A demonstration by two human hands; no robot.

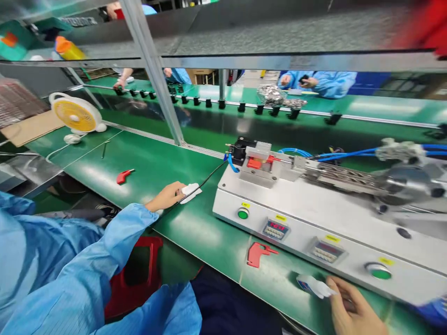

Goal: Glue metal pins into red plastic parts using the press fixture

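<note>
White, flattish, hard-looking piece [189, 188]: left of white, box-bodied bench machine [240, 193]; left hand [166, 196] has fingers closed on its end. White, blue-marked piece [313, 285], blurred: before machine; right hand [340, 293] pinches one end. Both presumably light, stiff, somewhat slippery; best gripped at ends.

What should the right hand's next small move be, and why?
Probably have the right hand set the white piece down on the green bench: it's pinched at one end, there's bare surface just left of it, and the machine has a red part in its fixture.
</note>
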